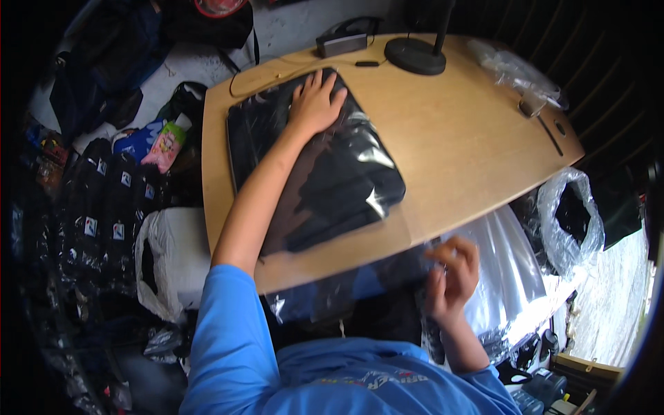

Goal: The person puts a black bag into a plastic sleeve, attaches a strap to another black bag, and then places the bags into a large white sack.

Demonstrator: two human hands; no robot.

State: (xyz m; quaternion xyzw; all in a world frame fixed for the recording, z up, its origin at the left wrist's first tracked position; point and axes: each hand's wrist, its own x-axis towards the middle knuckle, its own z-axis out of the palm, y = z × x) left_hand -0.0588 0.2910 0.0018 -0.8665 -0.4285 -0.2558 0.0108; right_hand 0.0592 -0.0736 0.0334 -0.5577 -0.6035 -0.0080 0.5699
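Observation:
A flat black folded item (346, 187) lies on the wooden table inside a clear plastic bag; I cannot tell its exact kind. My left hand (317, 107) rests flat on its far part, fingers spread. The near end of the clear plastic bag (332, 287) reaches past the table's front edge and hangs toward my body. Beside that hanging plastic, off the table's front edge, is my right hand (453, 277), slightly blurred. Its fingers are bent, thumb and forefinger apart, with nothing visible between them.
A black round stand base (415, 57) and a dark box-shaped adapter (342, 45) with a cable sit at the table's back. Crumpled clear plastic (515, 72) lies at the far right. Clear plastic sheets (494, 270) are at my right; wrapped black packages (104, 214) are stacked left.

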